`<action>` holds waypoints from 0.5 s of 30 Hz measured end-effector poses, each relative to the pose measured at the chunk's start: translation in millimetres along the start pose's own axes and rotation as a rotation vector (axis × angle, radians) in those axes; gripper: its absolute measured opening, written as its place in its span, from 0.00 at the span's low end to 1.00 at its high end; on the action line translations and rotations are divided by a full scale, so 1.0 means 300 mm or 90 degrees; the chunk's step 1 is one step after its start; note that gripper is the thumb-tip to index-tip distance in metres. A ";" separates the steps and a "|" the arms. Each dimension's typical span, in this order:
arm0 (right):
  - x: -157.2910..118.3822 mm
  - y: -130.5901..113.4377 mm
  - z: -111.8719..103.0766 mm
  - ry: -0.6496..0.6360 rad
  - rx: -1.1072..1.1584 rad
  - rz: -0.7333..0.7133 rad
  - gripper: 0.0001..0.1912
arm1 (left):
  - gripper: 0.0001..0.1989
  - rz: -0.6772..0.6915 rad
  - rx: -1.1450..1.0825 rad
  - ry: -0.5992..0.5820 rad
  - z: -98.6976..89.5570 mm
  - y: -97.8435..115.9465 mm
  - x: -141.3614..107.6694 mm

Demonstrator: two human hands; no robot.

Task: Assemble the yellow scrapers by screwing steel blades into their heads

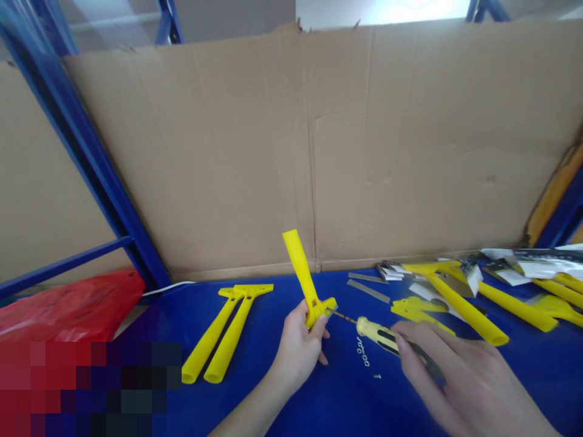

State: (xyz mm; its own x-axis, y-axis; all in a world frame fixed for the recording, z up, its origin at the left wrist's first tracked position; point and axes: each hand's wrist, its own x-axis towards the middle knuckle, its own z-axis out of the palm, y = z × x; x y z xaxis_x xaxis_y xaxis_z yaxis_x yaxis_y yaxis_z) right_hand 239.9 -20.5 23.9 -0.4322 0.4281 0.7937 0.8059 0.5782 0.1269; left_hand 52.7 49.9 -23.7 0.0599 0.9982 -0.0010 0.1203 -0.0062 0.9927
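My left hand (pixel 300 343) grips the head of a yellow scraper (pixel 300 267), whose hollow handle points up and away. In my right hand (pixel 460 370) is a screwdriver (pixel 380 335) with a cream and black handle. Its thin shaft reaches left, and the tip meets the scraper head beside my left fingers. Whether the tip sits in a screw is too small to tell. Several small nuts (pixel 363 352) lie on the blue surface below the shaft, with a little screw (pixel 377 376) nearer me.
Two yellow scrapers (pixel 232 334) lie side by side on the left. Thin metal blades (pixel 368 291), yellow head plates (pixel 421 309) and more yellow handles (pixel 469 309) are on the right. A red plastic bag (pixel 73 309) stands far left. Cardboard (pixel 228 152) walls off the back.
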 end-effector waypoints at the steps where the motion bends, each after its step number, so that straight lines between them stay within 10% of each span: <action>1: -0.001 0.002 0.001 -0.005 0.006 0.007 0.12 | 0.09 -0.003 0.001 -0.002 0.000 0.002 -0.001; 15: 0.018 -0.004 -0.018 0.028 0.017 -0.008 0.12 | 0.11 0.019 -0.025 -0.019 -0.001 -0.015 0.002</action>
State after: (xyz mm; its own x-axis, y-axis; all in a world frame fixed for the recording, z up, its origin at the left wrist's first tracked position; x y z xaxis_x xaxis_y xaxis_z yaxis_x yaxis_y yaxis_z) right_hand 238.8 -22.8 31.2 -0.4233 0.3906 0.8174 0.7892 0.6021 0.1210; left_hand 51.9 50.6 -28.0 0.0931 0.9953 0.0258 0.0784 -0.0332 0.9964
